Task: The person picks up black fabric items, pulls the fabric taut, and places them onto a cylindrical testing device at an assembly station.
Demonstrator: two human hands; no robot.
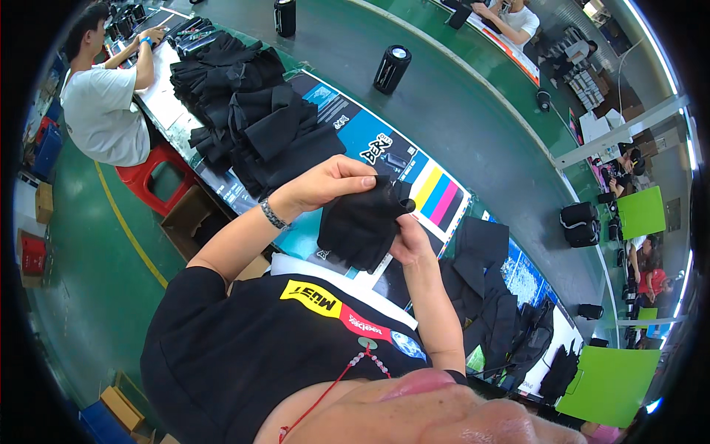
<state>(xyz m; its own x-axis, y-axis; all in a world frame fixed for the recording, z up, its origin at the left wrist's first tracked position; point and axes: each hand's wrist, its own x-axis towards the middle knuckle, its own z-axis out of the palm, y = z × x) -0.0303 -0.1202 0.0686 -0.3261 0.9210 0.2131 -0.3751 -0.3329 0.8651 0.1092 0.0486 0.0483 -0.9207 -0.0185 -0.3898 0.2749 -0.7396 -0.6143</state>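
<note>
My left hand (330, 182), with a metal-link band at the wrist, pinches the upper edge of a black cloth piece (359, 229) between thumb and fingers. From the other side, my right hand (410, 240) grips the same cloth near its right edge. The cloth hangs in loose folds between both hands, above the printed sheets on the bench. A small round dark opening or curl shows at its upper right; I cannot tell which. Beyond my left hand lies a large heap of black cloth pieces (270, 129). More flat black pieces (473, 259) lie to the right of my right hand.
Black cylindrical speakers (392, 69) stand on the green-edged conveyor (473, 140) across the bench. At the left, a co-worker (107, 96) sits on a red stool (159, 177). An open cardboard box (196, 218) is beside my left arm. Green chair backs (610, 385) are at the right.
</note>
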